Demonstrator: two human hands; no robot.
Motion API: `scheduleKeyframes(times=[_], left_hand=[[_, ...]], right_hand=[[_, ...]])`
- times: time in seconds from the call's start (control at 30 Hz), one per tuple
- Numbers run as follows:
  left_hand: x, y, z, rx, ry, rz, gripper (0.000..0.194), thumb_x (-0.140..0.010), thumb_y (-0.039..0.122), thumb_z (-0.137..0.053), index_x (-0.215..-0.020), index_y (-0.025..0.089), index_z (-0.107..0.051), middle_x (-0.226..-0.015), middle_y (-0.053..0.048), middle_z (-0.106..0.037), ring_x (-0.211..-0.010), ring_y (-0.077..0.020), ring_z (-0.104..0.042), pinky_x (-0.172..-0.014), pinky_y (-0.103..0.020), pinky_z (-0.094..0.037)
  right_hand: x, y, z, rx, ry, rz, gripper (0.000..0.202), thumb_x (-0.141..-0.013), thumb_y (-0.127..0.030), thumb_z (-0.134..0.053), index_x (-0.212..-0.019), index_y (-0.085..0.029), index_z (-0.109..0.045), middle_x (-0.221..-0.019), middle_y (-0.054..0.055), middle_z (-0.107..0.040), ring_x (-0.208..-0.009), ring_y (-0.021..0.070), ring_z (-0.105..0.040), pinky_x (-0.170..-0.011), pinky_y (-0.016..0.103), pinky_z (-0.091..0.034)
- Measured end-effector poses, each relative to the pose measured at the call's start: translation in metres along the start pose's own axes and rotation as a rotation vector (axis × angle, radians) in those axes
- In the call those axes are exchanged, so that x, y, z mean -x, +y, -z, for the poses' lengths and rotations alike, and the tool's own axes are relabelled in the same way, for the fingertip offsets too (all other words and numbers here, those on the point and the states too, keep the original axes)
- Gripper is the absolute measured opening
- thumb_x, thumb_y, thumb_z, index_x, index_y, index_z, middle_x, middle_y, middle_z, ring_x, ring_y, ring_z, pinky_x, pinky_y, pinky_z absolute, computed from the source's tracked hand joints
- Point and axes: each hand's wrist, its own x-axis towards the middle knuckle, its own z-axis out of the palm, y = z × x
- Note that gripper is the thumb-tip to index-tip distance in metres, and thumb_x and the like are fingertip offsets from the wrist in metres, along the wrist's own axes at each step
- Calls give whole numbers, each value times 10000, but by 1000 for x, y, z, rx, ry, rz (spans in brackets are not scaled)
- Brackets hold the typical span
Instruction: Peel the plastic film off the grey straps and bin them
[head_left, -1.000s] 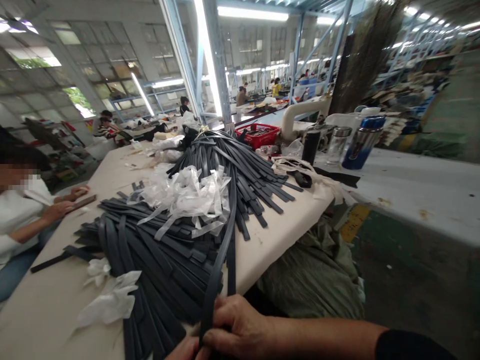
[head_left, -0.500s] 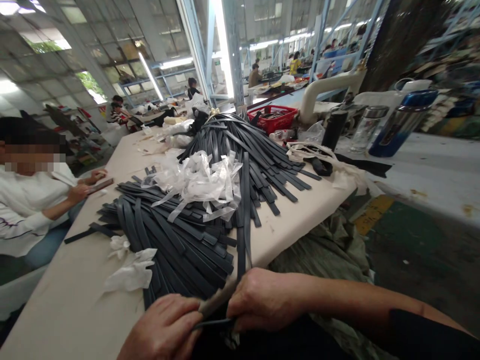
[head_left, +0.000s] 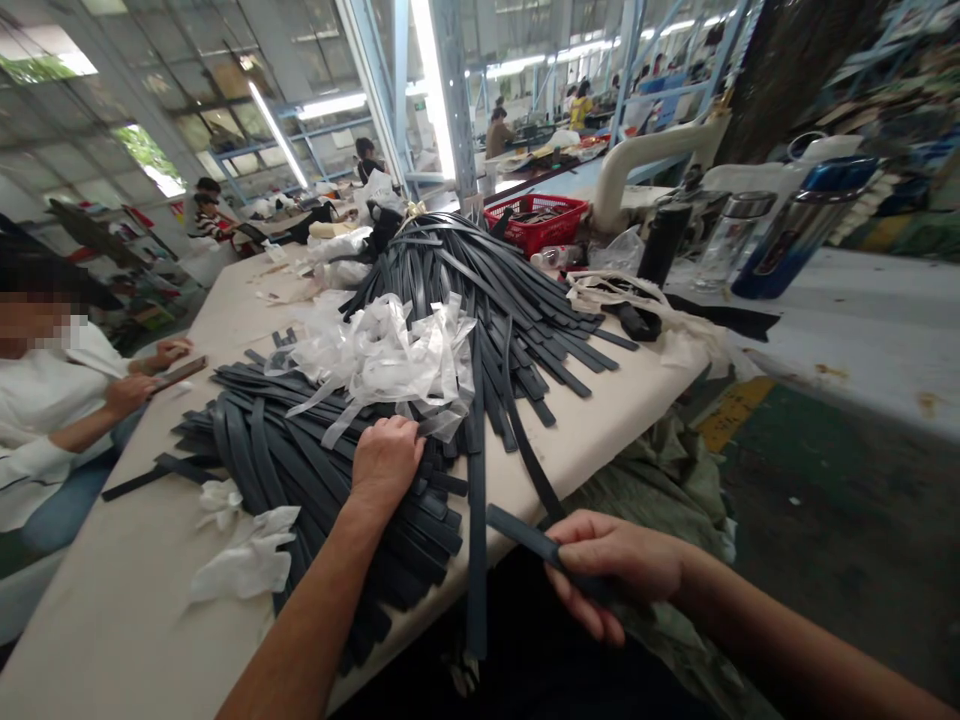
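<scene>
A big heap of dark grey straps point(head_left: 337, 470) lies across the beige table point(head_left: 112, 620), with a second fan of straps point(head_left: 465, 280) behind it. Crumpled clear plastic film point(head_left: 390, 360) sits on top of the heaps. My left hand point(head_left: 384, 458) rests with curled fingers on the near heap, just below the film; whether it grips a strap I cannot tell. My right hand point(head_left: 611, 570) holds one dark strap point(head_left: 525, 440) off the table's near edge; the strap runs up from my fingers back into the pile.
A seated person in a white top point(head_left: 45, 400) works at the table's left side. A red basket point(head_left: 544, 218), a black flask point(head_left: 660, 245) and a blue bottle point(head_left: 795, 230) stand at the back right. White scraps point(head_left: 240, 560) lie near left. A green sack point(head_left: 660, 480) sits below the table edge.
My hands were together at the table's near edge on one strap. Now the left hand has reached forward onto the heap, and the right has drawn a strap out to the right.
</scene>
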Motion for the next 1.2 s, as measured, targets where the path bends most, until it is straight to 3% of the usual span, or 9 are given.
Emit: scheduleKeyframes(times=[0.13, 0.2, 0.4, 0.53, 0.67, 0.83, 0.93, 1.1, 1.2], left_hand=[[1, -6, 0, -12, 6, -23, 299, -943, 217, -434, -851, 153, -711, -913, -139, -717, -907, -302, -661, -799, -400, -462], [6, -12, 4, 125, 44, 69, 293, -930, 242, -443, -844, 166, -713, -890, -119, -723, -872, -275, -669, -794, -376, -464], [58, -25, 17, 1339, 186, 602, 361, -748, 524, -680, -783, 165, -679, -697, -27, -695, -664, -186, -628, -688, -299, -507], [109, -5, 18, 1714, 212, 761, 426, -603, 531, -848, -678, 153, -667, -642, -12, -667, -595, -130, -576, -643, -243, -499], [139, 27, 14, 1875, 186, 784, 388, -653, 501, -851, -673, 160, -666, -632, 1, -655, -595, -112, -572, -645, -217, -490], [149, 50, 7, 1966, 88, 718, 347, -738, 476, -805, -710, 164, -655, -603, 16, -639, -583, -102, -573, -646, -206, -476], [149, 52, 3, 1934, 28, 705, 329, -733, 448, -815, -847, 165, -695, -658, 0, -690, -593, -113, -607, -655, -221, -485], [142, 53, 0, 1909, -118, 687, 387, -660, 444, -857, -882, 157, -723, -658, -23, -719, -596, -139, -644, -656, -243, -501], [135, 54, 0, 1895, -163, 689, 370, -644, 436, -861, -847, 153, -738, -684, -37, -734, -615, -142, -653, -650, -235, -496]], right_hand=[[33, -17, 6, -1, 188, 109, 476, -819, -585, -700, -745, -131, -580, -505, 30, -626, -310, 69, -497, -308, 124, -371], [48, -25, 6, -3, 237, 150, 487, -797, -604, -713, -714, -156, -540, -474, -3, -580, -282, 50, -442, -305, 118, -343], [56, -32, -5, -110, 104, 255, 475, -815, -535, -734, -631, -157, -512, -504, -4, -578, -271, 54, -476, -304, 116, -377], [8, -27, -24, 26, 0, 218, 396, -870, -477, -703, -820, -84, -695, -931, 158, -728, -684, 152, -719, -526, 177, -561], [-53, -24, -45, 75, -52, 168, 355, -874, -462, -707, -956, -120, -755, -1285, 159, -641, -1113, 235, -641, -793, 264, -587], [-101, -28, -52, 45, 98, 164, 433, -775, -528, -781, -945, -132, -752, -951, 92, -720, -837, 166, -654, -708, 248, -546], [-109, -37, -52, 281, 175, 288, 438, -803, -540, -740, -890, -111, -757, -807, 49, -687, -657, 103, -569, -605, 204, -466], [-105, -58, -61, 746, 195, 517, 360, -901, -445, -618, -953, -116, -754, -888, 63, -675, -760, 144, -587, -615, 223, -455], [-100, -68, -65, 820, 209, 531, 339, -903, -426, -608, -950, -123, -755, -866, 58, -671, -735, 139, -590, -604, 219, -462]])
